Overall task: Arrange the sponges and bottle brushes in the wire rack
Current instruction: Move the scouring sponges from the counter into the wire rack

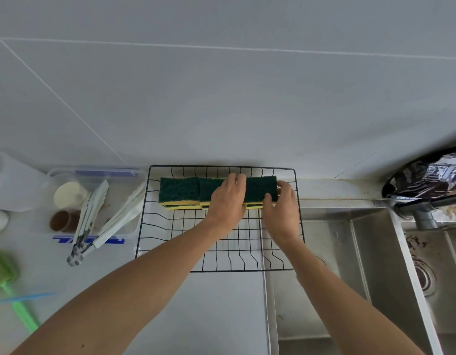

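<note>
At the far left a green plastic bottle brush lies on the white counter, and beside it a clear plastic tub holds two white tongs. In the black wire rack, green-and-yellow scouring sponges sit along the far side in three stacks, at least two deep. The left hand rests flat on the middle stack, fingers together, while the right hand pinches the right-hand stack's end, beside the steel sink.
</note>
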